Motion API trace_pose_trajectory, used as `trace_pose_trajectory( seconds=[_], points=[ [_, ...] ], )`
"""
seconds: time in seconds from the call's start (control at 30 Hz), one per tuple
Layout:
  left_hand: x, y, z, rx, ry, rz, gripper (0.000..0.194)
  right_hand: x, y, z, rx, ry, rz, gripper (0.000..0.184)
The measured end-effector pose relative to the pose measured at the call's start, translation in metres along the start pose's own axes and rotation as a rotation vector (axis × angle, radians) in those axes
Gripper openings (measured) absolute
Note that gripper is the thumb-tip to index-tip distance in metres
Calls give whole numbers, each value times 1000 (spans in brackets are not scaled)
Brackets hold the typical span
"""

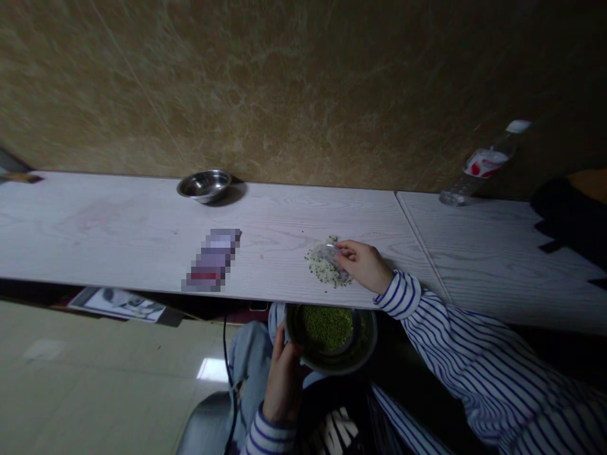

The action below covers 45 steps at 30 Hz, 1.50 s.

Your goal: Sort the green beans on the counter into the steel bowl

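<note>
My left hand (282,379) grips the rim of a metal bowl (360,357) filled with green beans (327,327), held just below the front edge of the white table (118,234). On the table just above the bowl lies a small heap of beans (318,268). My right hand (364,264) is closed on a small clear plastic piece (332,256) that rests on this heap, near the table's front edge. Both sleeves are striped blue and white.
An empty steel bowl (205,185) stands at the back of the table against the wall. A blurred flat object (213,259) lies left of the heap. A plastic bottle (481,164) stands at the back right, beside a dark bundle (569,215). Papers (121,303) lie on the floor.
</note>
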<state>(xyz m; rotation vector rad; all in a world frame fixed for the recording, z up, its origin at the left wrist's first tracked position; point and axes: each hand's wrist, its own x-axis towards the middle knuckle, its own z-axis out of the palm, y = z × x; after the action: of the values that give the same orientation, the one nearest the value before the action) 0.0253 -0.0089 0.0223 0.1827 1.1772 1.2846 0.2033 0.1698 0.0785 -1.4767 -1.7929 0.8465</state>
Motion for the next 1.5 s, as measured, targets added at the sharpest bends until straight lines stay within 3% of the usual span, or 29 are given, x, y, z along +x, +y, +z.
trace_pose_trajectory(
  seconds=[0.37,0.67,0.87,1.5],
  points=[
    [1,-1,-1,25,-1,-10,57,-8,-13,0,-30,-27,-16,28],
    [-1,0,-1,23,-7,-44,77,-37,1,-39,19,-39,-48,31],
    [-3,1,2,-1,18,-23,68,-60,4,-54,-93,-51,-97,32],
    [0,1,-2,4,-19,-35,57,-63,2,-55,-220,-106,-174,26]
  ],
)
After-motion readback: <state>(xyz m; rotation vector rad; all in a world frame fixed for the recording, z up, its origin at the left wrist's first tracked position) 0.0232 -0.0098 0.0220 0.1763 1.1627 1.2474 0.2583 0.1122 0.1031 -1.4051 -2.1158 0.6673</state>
